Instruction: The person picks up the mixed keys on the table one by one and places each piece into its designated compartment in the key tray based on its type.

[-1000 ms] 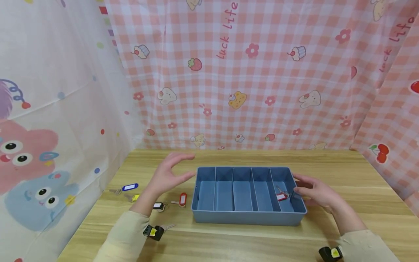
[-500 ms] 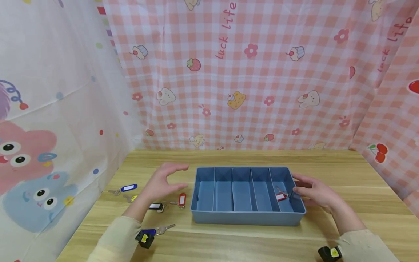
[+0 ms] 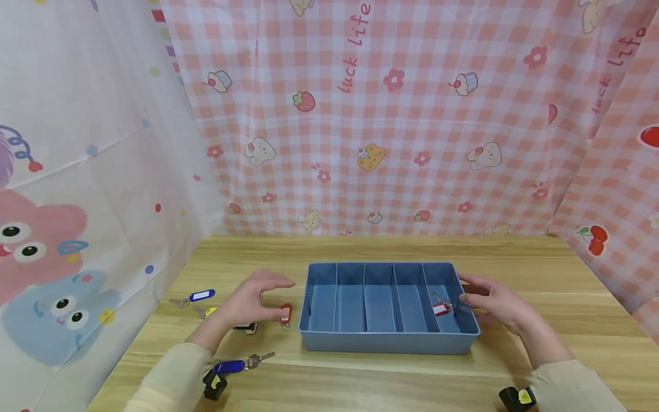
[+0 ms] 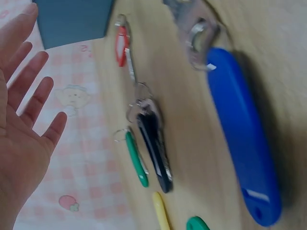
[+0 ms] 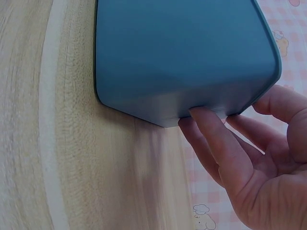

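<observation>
My left hand (image 3: 247, 302) hovers over the left part of the table, thumb and fingers spread apart, holding nothing. Its thumb tip overlaps a key with a red tag (image 3: 285, 314) in the head view; the left wrist view shows the red tag (image 4: 122, 47) apart from the hand. My right hand (image 3: 496, 300) touches the right end of a blue divided box (image 3: 388, 342), fingertips on its outer wall in the right wrist view. In the box's rightmost compartment lies a key with a red tag (image 3: 440, 309).
Left of the box lie keys with a blue tag (image 3: 202, 295), a yellow tag (image 3: 211, 312), a black tag (image 3: 246, 328) and another blue tag (image 3: 229, 367). A green tag (image 4: 136, 160) shows in the left wrist view. Checked cloth (image 3: 381, 126) hangs behind the table.
My left hand has moved left and lower, away from the box's left end, toward the red-tagged key. The right hand stays against the box, which has not visibly moved.
</observation>
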